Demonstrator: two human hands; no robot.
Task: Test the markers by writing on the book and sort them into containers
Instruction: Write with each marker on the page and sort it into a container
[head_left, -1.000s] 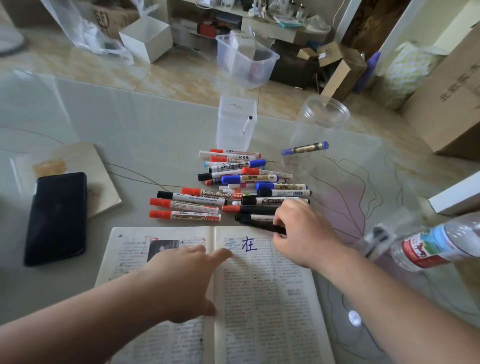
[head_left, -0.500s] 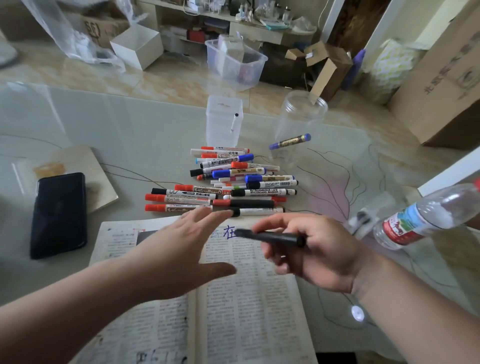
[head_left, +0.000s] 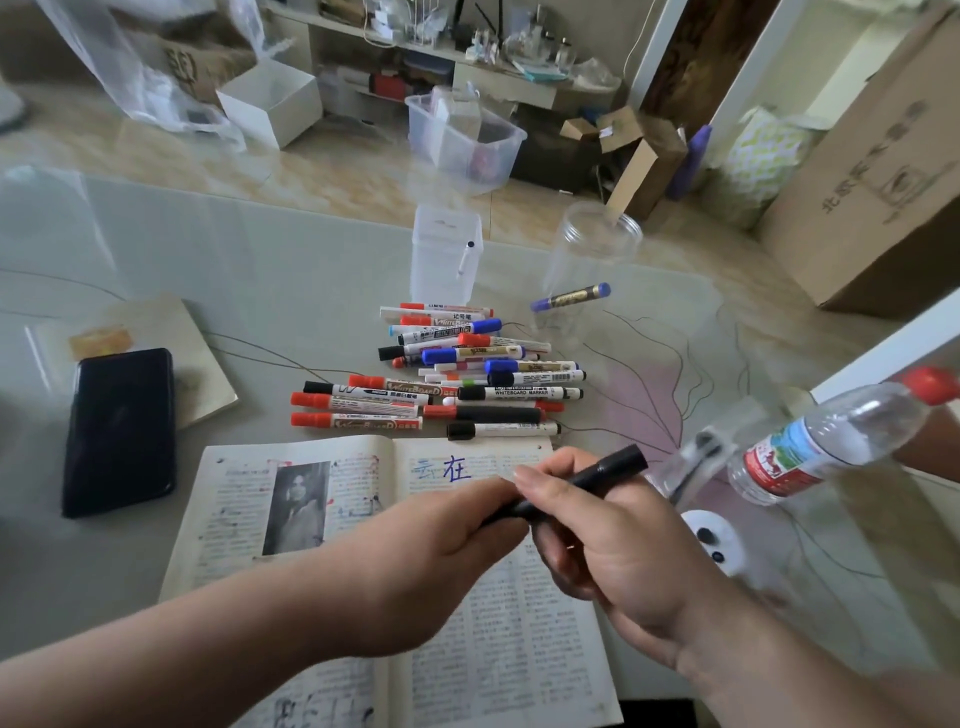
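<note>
Both hands hold one black marker (head_left: 605, 474) above the open book (head_left: 322, 499). My right hand (head_left: 608, 540) grips its barrel, and my left hand (head_left: 447, 540) grips its near end. Blue writing (head_left: 457, 467) marks the top of the book's right page. Behind the book lies a pile of markers (head_left: 447, 379) with red, blue and black caps. Farther back stand a clear square container (head_left: 447, 254) with one white marker in it and a clear round jar (head_left: 592, 260) with a blue marker (head_left: 570, 297) in it.
A black phone (head_left: 122, 428) lies on a notebook (head_left: 156, 332) at the left. At the right lies a plastic water bottle (head_left: 831, 441) with a clear packet (head_left: 696, 462) next to it. The glass table's far edge (head_left: 260, 202) borders a cluttered floor with boxes.
My right hand lifted the black marker from the pile and brought it over the book. My left hand left the page and took hold of the marker's near end.
</note>
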